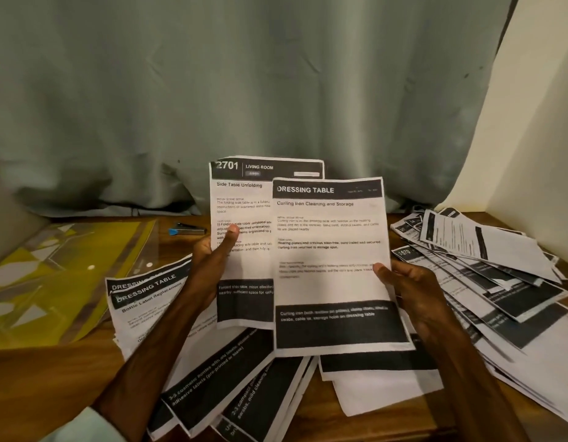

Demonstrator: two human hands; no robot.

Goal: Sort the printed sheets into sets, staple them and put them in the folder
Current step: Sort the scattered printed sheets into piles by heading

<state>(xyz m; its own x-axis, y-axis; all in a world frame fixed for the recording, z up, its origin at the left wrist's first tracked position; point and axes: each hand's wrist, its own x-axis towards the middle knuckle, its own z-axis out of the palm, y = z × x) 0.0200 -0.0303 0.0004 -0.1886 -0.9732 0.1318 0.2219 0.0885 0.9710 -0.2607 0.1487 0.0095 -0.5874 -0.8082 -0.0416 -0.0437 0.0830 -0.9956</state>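
A big grey-green curtain (212, 74) hangs across the far side. A cream wall (538, 106) stands on the right. The worktop (52, 378) is brown wood. The light is dim.

folder (52, 282) left on surface (52, 378) | stapler (186, 230) behind, right of folder | Living Room sheet (244, 212) centre, above front stack (218, 387) | Dressing Table sheet (330, 250) overlapping its right half | fanned pile (499, 282) right

Pale bluish sleeve (84, 427), left arm
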